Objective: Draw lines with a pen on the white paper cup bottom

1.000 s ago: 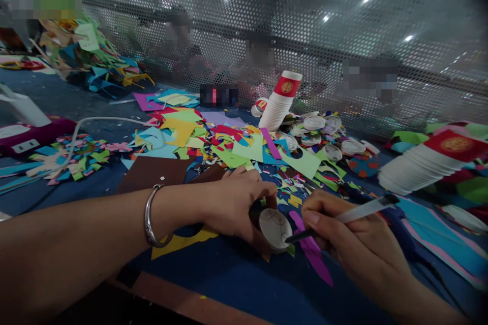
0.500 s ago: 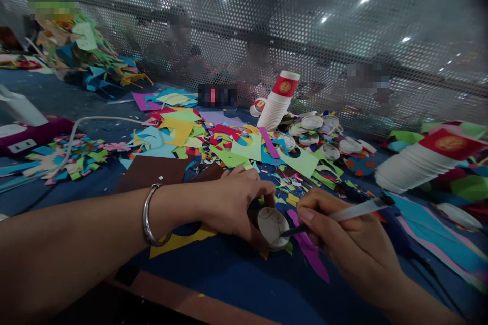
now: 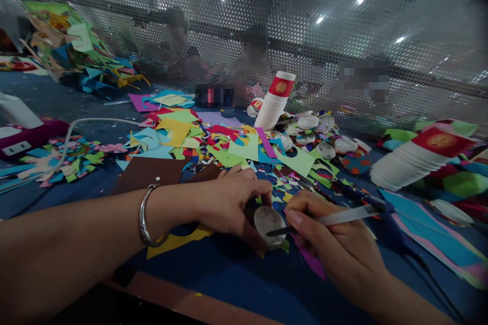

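Note:
My left hand (image 3: 232, 205), with a silver bracelet at its wrist, is closed around the side of a small round white paper cup base (image 3: 269, 219) near the middle of the table. Dark curved lines are drawn on its pale face. A pen (image 3: 335, 218) with a clear barrel sits pinched in my right hand (image 3: 331, 238), its dark tip at the drawn face. Purple paper (image 3: 310, 261) lies under my right hand, and a yellow offcut (image 3: 179, 245) lies beneath my left wrist.
Colored paper scraps (image 3: 213, 137) spread behind my hands. A stack of paper cups (image 3: 272, 106) leans at the back, another cup stack (image 3: 412, 160) at the right. White discs (image 3: 308, 122) are heaped nearby. A purple power strip (image 3: 34, 134) with a white cable stands left; a mesh panel (image 3: 229, 25) rises behind.
The pen tip has shifted left across the white face, and my right hand has moved left with it. My left hand keeps its hold. The view has shifted slightly.

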### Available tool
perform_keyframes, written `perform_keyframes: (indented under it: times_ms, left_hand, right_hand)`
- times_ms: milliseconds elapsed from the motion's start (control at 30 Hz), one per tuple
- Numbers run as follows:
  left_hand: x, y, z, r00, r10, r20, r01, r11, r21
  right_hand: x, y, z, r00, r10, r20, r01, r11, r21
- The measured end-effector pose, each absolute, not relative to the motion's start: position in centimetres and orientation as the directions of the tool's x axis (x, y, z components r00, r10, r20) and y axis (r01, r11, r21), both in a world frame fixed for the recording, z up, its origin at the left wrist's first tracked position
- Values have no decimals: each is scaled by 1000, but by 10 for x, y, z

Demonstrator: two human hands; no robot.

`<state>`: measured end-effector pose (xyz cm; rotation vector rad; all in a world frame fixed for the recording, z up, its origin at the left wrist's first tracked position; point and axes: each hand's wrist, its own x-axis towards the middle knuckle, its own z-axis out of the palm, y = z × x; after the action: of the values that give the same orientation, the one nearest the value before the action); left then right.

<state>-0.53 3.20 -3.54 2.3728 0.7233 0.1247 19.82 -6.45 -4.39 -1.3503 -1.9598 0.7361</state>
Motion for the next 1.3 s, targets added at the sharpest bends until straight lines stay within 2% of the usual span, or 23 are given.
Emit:
perform_keyframes:
  times_ms: [200, 433, 767, 1100, 1300]
  left_hand:
    - [-5, 33, -39, 847, 525, -78, 458, -649, 607]
    - [-5, 32, -38, 832, 545, -99, 490, -640, 592]
    - [-4, 33, -39, 841, 534, -85, 475, -653, 590]
    - [-4, 33, -39, 837, 540, -86, 483, -656, 580]
    - [-4, 32, -39, 834, 543, -98, 487, -640, 594]
  right_hand:
    - [197, -64, -46, -234, 966, 106, 482, 210, -851]
    - [207, -64, -44, -128, 968, 217, 552, 251, -795]
    - [208, -60, -42, -232, 931, 282, 650, 364, -667]
    - [209, -62, -43, -214, 940, 265, 644, 339, -686]
    - [204, -64, -45, -179, 955, 238, 566, 298, -769]
